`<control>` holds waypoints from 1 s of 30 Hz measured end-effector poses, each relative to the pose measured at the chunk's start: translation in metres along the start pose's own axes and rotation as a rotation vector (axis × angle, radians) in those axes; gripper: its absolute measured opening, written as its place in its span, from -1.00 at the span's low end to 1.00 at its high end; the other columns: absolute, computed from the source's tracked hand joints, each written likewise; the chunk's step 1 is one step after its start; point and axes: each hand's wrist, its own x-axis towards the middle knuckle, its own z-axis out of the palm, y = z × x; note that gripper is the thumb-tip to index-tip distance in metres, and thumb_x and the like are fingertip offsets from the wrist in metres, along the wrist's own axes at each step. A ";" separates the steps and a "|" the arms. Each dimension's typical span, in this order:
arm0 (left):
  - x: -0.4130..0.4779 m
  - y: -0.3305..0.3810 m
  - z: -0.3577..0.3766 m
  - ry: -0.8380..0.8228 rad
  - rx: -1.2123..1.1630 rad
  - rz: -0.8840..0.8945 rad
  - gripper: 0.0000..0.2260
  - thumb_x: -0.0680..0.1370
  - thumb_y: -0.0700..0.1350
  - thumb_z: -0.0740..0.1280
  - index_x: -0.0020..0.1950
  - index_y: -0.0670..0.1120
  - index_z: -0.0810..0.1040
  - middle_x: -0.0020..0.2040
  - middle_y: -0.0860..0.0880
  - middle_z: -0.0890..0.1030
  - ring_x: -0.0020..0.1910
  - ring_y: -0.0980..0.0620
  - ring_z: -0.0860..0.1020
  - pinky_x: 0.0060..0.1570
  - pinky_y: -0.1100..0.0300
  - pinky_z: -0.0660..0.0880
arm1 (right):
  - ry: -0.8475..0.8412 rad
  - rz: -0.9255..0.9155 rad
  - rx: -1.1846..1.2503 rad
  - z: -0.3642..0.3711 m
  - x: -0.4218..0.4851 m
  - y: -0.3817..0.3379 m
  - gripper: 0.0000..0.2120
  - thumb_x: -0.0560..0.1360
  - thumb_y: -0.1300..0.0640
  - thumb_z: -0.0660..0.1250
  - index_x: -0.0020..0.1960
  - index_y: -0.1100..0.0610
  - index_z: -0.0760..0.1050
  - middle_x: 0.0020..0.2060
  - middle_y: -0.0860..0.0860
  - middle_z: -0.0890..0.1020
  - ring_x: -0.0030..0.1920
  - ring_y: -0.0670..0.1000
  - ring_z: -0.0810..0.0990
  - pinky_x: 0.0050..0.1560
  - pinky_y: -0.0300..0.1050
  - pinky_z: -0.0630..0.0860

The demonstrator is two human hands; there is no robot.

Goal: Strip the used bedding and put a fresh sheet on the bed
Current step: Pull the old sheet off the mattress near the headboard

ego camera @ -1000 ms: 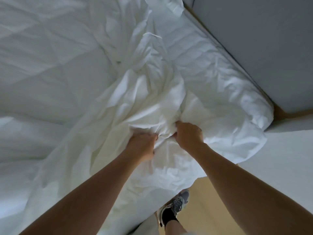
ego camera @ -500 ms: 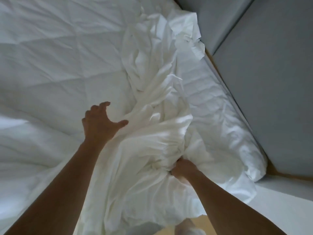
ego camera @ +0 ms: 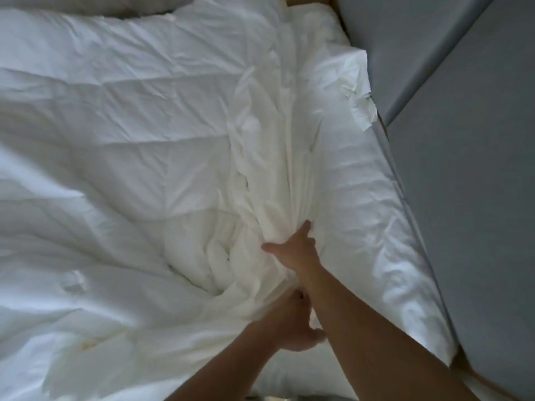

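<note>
Hands are lining up one beyond the other on the bunched sheet. Nearest, the left hand is gripping the gathered sheet, its fingers curling down into the folds and its thumb sticking out to the right; its forearm is coming in from the near left. Just beyond that grip, the right hand is lying on the same bunch, with its arm crossing in from the near right and its thumb spreading left. Its fingers are sinking among the pleats, but whether they are closing on the sheet I cannot tell.

From the two grips the sheet is running away as a twisted rope, its long axis pointing far and a little right. It is fanning out into a loose corner well beyond the right hand, beside the wall. So the slack is lying ahead of the grip, not beside it, and the right hand is the nearer to it. By my reading, the coming pull is going to have to travel back along that axis. Left of the grip the quilt is spreading; right of it the mattress is showing.
</note>
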 end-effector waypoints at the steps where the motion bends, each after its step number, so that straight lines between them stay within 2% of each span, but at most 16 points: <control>1: 0.003 -0.002 -0.009 -0.036 -0.007 -0.034 -0.49 0.59 0.04 0.31 0.54 0.01 0.36 0.52 0.01 0.38 0.48 -0.02 0.35 0.47 0.03 0.33 | 0.000 -0.012 -0.075 -0.002 0.006 0.006 0.03 0.44 -0.14 0.46 0.61 0.18 -0.12 0.42 0.24 0.38 0.38 0.26 0.44 0.34 0.09 0.42; 2: 0.007 -0.007 -0.021 0.010 -0.019 -0.097 -0.58 0.62 -0.01 0.27 0.48 -0.02 0.46 0.46 -0.02 0.47 0.42 -0.03 0.43 0.41 0.05 0.39 | 0.038 -0.037 -0.109 -0.009 0.012 0.014 -0.19 0.49 0.01 0.40 0.56 0.24 0.07 0.36 0.24 0.47 0.34 0.25 0.49 0.30 0.04 0.47; 4: 0.013 -0.025 -0.049 0.349 -0.034 -0.283 -0.71 0.62 -0.04 0.28 0.31 -0.06 0.59 0.27 -0.06 0.60 0.24 -0.07 0.56 0.25 0.09 0.49 | 0.157 -0.066 -0.064 -0.024 0.020 0.030 -0.57 0.50 0.16 0.32 0.33 0.27 0.41 0.22 0.24 0.59 0.24 0.26 0.57 0.18 0.02 0.52; 6: 0.023 -0.043 -0.071 0.607 -0.062 -0.473 -0.60 0.56 0.07 0.37 0.36 -0.04 0.51 0.26 -0.07 0.55 0.27 -0.09 0.53 0.25 0.05 0.48 | 0.290 -0.073 0.044 -0.032 0.018 0.044 -0.70 0.45 0.20 0.31 0.17 0.24 0.49 0.08 0.23 0.63 0.13 0.28 0.61 0.04 0.03 0.55; 9: 0.045 -0.048 -0.070 0.514 -0.332 -0.717 -0.19 0.45 0.24 0.48 0.53 -0.13 0.28 0.43 -0.16 0.44 0.40 -0.17 0.45 0.34 0.00 0.43 | 0.414 -0.040 0.120 -0.038 0.003 0.062 -0.71 0.42 0.19 0.36 0.13 0.17 0.47 0.00 0.20 0.65 0.02 0.29 0.64 -0.08 0.06 0.55; 11: 0.060 -0.049 -0.053 0.539 -0.416 -0.814 -0.10 0.39 0.23 0.54 0.52 -0.17 0.20 0.43 -0.20 0.42 0.40 -0.22 0.44 0.34 -0.05 0.43 | 0.442 -0.019 0.115 -0.039 -0.001 0.074 -0.70 0.42 0.18 0.37 0.13 0.14 0.44 -0.02 0.18 0.65 -0.01 0.28 0.64 -0.10 0.08 0.57; 13: 0.069 -0.054 -0.040 0.571 -0.381 -0.850 -0.18 0.38 0.16 0.54 0.47 -0.18 0.27 0.36 -0.20 0.46 0.36 -0.23 0.46 0.29 -0.05 0.45 | 0.460 -0.019 0.089 -0.040 -0.001 0.080 -0.67 0.43 0.19 0.37 0.16 0.12 0.41 -0.01 0.15 0.65 -0.01 0.27 0.64 -0.12 0.07 0.56; 16: 0.071 -0.064 -0.043 0.557 -0.347 -0.819 -0.54 0.43 0.00 0.44 0.26 -0.19 0.52 0.21 -0.18 0.61 0.22 -0.18 0.57 0.19 0.04 0.53 | 0.458 -0.036 0.017 -0.041 0.003 0.084 -0.61 0.44 0.19 0.37 0.23 0.09 0.35 0.02 0.14 0.64 -0.01 0.25 0.65 -0.14 0.03 0.52; 20: 0.052 -0.081 -0.050 0.578 -0.393 -0.742 -0.64 0.52 -0.11 0.31 0.30 -0.21 0.51 0.21 -0.19 0.60 0.19 -0.21 0.56 0.11 0.08 0.49 | 0.502 0.004 -0.030 -0.042 0.002 0.084 -0.44 0.42 0.20 0.41 0.35 0.07 0.27 0.16 0.15 0.55 0.08 0.23 0.57 -0.05 0.08 0.51; 21: 0.044 -0.085 -0.049 0.590 -0.408 -0.711 -0.69 0.51 -0.12 0.30 0.24 -0.18 0.53 0.15 -0.17 0.61 0.14 -0.20 0.58 0.07 0.07 0.51 | 0.606 -0.057 -0.111 -0.039 -0.003 0.081 -0.40 0.39 0.21 0.43 0.36 0.08 0.29 0.19 0.16 0.51 0.10 0.22 0.52 -0.01 0.09 0.48; 23: 0.034 -0.094 -0.043 0.603 -0.423 -0.667 -0.79 0.48 -0.11 0.30 0.09 -0.14 0.53 0.02 -0.11 0.61 0.06 -0.20 0.59 0.04 0.04 0.52 | 0.833 -0.424 -0.215 -0.024 -0.014 0.068 -0.49 0.34 0.24 0.42 0.27 0.10 0.44 0.15 0.13 0.49 0.07 0.16 0.47 0.00 0.06 0.45; 24: 0.032 -0.098 -0.041 0.594 -0.421 -0.643 -0.78 0.47 -0.10 0.31 0.09 -0.13 0.52 0.02 -0.10 0.60 0.06 -0.19 0.58 0.04 0.04 0.52 | 0.815 -0.643 -0.239 -0.011 -0.016 0.058 -0.59 0.36 0.25 0.39 0.20 0.11 0.49 0.08 0.11 0.52 0.02 0.14 0.49 -0.03 0.03 0.48; 25: 0.033 -0.101 -0.040 0.577 -0.414 -0.618 -0.74 0.47 -0.09 0.32 0.13 -0.13 0.52 0.04 -0.10 0.60 0.06 -0.17 0.58 0.03 0.05 0.52 | 0.682 -0.790 -0.249 0.001 -0.015 0.046 -0.66 0.40 0.24 0.37 0.17 0.11 0.52 0.02 0.09 0.54 -0.01 0.12 0.52 -0.04 0.03 0.52; 26: 0.035 -0.104 -0.041 0.560 -0.402 -0.592 -0.69 0.46 -0.07 0.33 0.18 -0.13 0.51 0.06 -0.09 0.60 0.04 -0.14 0.58 0.02 0.06 0.53 | 0.483 -0.798 -0.241 0.012 -0.010 0.032 -0.68 0.46 0.20 0.34 0.21 0.10 0.50 0.00 0.08 0.57 0.00 0.12 0.57 -0.02 0.05 0.56; 28: 0.041 -0.110 -0.046 0.522 -0.396 -0.544 -0.64 0.43 -0.05 0.36 0.20 -0.12 0.47 0.01 -0.06 0.59 0.00 -0.11 0.59 -0.01 0.02 0.60 | 0.105 -0.546 -0.220 0.025 0.013 0.014 -0.50 0.52 0.07 0.32 0.45 0.04 0.33 0.20 0.13 0.56 0.24 0.19 0.53 0.24 0.10 0.49; 30: 0.047 -0.122 -0.051 0.502 -0.366 -0.514 -0.63 0.41 -0.02 0.38 0.15 -0.09 0.41 -0.09 -0.01 0.54 -0.08 -0.08 0.59 -0.05 -0.01 0.63 | 0.115 -0.369 -0.167 0.023 0.043 0.006 -0.25 0.48 -0.02 0.38 0.58 0.01 0.13 0.48 0.15 0.35 0.49 0.17 0.31 0.49 0.08 0.26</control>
